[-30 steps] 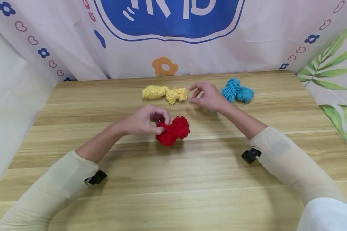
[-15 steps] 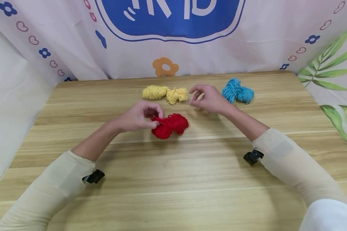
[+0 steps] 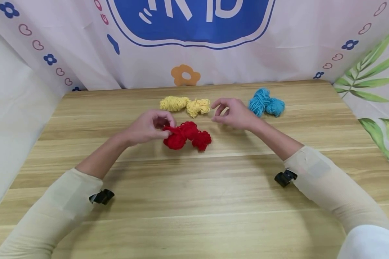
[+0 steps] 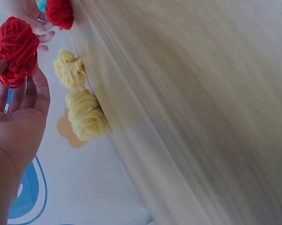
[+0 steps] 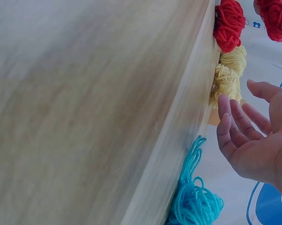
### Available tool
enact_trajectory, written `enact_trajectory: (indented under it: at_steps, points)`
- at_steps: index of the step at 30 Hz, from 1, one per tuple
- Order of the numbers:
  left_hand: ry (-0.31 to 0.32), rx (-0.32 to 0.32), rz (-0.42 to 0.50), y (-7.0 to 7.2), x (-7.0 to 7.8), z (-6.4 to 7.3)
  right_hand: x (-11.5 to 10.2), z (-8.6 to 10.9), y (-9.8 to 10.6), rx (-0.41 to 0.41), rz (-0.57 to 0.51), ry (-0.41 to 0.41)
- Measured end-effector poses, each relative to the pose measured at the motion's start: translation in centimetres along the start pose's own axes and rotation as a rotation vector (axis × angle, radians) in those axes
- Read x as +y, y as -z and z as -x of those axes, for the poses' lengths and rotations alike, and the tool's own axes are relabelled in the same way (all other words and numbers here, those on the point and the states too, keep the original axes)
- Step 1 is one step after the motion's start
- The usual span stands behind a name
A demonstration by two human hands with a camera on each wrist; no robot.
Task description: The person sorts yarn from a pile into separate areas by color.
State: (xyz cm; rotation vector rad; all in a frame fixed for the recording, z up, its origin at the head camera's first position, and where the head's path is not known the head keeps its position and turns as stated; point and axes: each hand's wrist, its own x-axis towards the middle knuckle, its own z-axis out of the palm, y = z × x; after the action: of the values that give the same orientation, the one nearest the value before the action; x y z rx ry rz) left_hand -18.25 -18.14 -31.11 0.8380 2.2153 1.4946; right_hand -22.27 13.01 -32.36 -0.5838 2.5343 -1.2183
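Note:
My left hand (image 3: pixel 146 126) pinches one end of a red yarn bundle (image 3: pixel 175 140) between thumb and fingers. In the left wrist view that red clump (image 4: pixel 17 49) is lifted clear of the table. The bundle's other red clump (image 5: pixel 229 26) sits lower, at the tabletop in the right wrist view. My right hand (image 3: pixel 235 114) hovers to the right of the red yarn with loosely bent fingers and holds nothing. Its fingertips are near the right end of a yellow yarn bundle (image 3: pixel 197 108). Behind and right of that hand lies a blue yarn bundle (image 3: pixel 266 102).
The wooden table (image 3: pixel 194 201) carries the yarn toward its far edge. A white printed cloth (image 3: pixel 233 64) hangs right behind that edge. Small black wrist cameras (image 3: pixel 102 196) stick out from both beige sleeves (image 3: pixel 324 187), low over the table.
My left hand has drawn the red yarn leftward and slightly away from me. The yarn's right clump now sags apart from the held one. My right hand has barely moved.

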Motion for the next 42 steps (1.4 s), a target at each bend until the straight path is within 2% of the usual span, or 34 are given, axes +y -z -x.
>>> enact_trajectory:
  at_steps: [16, 23, 33, 42]
  points:
    - [0.058, 0.087, -0.045, 2.0, -1.0, 0.5, -0.2, 0.0, -0.2, -0.033, 0.0, 0.012]
    - [0.049, 0.099, -0.047, 2.2, -1.3, 0.6, -0.4, 0.1, -0.3, -0.046, 0.01, 0.015]
    - [0.076, 0.134, -0.039, 2.7, -1.9, 1.0, -0.1, 0.1, -0.4, -0.081, -0.017, 0.016]
    - [0.094, 0.182, -0.05, 3.2, -1.9, 1.4, -0.3, 0.4, -0.6, -0.116, -0.003, 0.05]
